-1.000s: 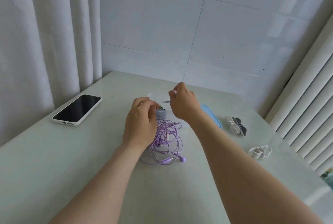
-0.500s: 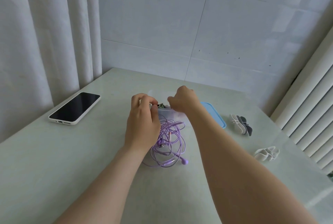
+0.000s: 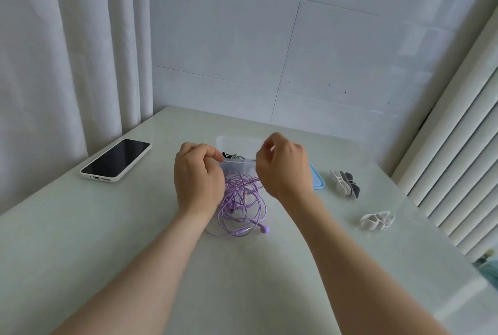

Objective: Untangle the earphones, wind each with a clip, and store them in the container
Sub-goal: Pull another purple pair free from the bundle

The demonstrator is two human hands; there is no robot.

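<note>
A tangle of purple earphones [image 3: 244, 201] lies on the table in front of me. Just behind it stands a translucent container [image 3: 237, 142] with a dark wound bundle [image 3: 231, 157] inside. My left hand [image 3: 198, 175] hovers at the container's near left corner, fingers curled, fingertips by the rim. At the near right corner is my right hand [image 3: 283, 165], also curled, with thumb and forefinger close together. I see only the backs of both hands, so what the fingers pinch is hidden. One purple strand runs up toward my right hand.
A blue lid [image 3: 317, 179] lies right of the container, partly behind my right wrist. White and grey clips [image 3: 344, 183] and a white clip [image 3: 377, 220] sit further right. A phone [image 3: 116, 160] lies at the left. A curtain, tiled wall and blinds surround the table.
Both hands have lifted slightly from the container and moved a little apart. The thin piece my right hand held up a second ago is no longer in sight. The purple tangle has not moved.
</note>
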